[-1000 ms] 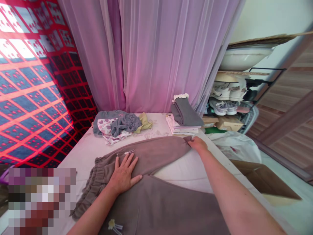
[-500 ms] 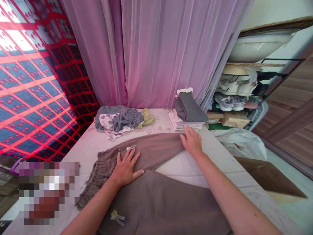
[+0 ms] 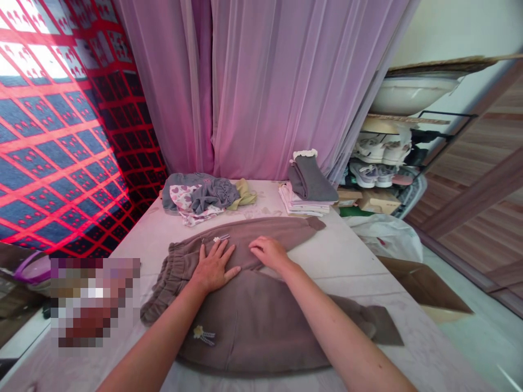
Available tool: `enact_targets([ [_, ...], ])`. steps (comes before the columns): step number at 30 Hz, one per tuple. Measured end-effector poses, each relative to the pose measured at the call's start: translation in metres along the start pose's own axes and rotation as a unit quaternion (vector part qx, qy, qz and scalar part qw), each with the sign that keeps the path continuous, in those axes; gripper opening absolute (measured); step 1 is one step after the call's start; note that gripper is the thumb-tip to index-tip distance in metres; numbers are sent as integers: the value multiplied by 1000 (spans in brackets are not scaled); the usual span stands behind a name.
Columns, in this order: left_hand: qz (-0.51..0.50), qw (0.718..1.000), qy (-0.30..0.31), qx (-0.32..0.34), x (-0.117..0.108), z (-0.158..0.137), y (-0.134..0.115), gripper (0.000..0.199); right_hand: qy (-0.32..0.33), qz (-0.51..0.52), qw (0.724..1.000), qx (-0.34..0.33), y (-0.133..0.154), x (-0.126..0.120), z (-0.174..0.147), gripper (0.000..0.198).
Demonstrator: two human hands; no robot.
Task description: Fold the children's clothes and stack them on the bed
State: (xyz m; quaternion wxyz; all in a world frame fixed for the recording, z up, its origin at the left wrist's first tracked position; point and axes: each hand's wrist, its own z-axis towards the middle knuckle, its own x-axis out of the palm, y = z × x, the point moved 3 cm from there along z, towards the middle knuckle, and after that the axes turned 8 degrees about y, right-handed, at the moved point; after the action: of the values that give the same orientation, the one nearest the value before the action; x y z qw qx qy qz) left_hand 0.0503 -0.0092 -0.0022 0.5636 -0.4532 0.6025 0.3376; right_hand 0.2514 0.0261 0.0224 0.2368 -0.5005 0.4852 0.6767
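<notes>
Remotely, I had the left hand (image 3: 214,267) spread on pants (image 3: 261,321) lying flat on the table (image 3: 347,261), the right hand (image 3: 269,253) curled over them, whether pinching I couldn't tell, and judged even palm pressure best.

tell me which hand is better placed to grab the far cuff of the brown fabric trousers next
Probably the right hand: it is at the far leg of the brown fabric trousers, nearer that cuff. The left hand lies flat and spread near the gathered waistband, farther away.
</notes>
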Motion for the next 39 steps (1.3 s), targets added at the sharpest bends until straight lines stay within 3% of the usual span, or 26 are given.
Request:
enact_targets([
  [6, -15, 1000, -2, -4, -1, -1, -1, 64, -7, 20, 998, 64, 19, 29, 5, 15],
  [14, -32, 999, -21, 0, -1, 0, 0, 62, -50, 45, 990, 123, 1, 18, -8, 27],
  [18, -37, 998, -55, 7, -3, -2, 1, 60, -73, 59, 981, 171, -29, -1, -51, 48],
  [25, 1, 989, -145, 40, -10, -8, -4, 45, -113, -17, 958, 264, -81, -41, -152, 33],
  [29, 40, 988, -147, 25, -17, -13, -11, 41, -120, -69, 901, 410, -107, -67, -211, 34],
  [32, 25, 990, -141, 13, -23, -33, -24, 36, -79, -80, 861, 496, -122, -76, -249, 38],
  [35, -40, 987, -116, 102, -24, -69, -47, 35, -43, -59, 856, 511, -132, -73, -271, 51],
  [37, -79, 974, -67, 202, -17, -94, -65, 40, -47, -46, 871, 486, -134, -69, -273, 51],
  [39, -93, 962, -9, 256, -7, -111, -76, 53, -73, -30, 885, 460, -133, -66, -270, 44],
])
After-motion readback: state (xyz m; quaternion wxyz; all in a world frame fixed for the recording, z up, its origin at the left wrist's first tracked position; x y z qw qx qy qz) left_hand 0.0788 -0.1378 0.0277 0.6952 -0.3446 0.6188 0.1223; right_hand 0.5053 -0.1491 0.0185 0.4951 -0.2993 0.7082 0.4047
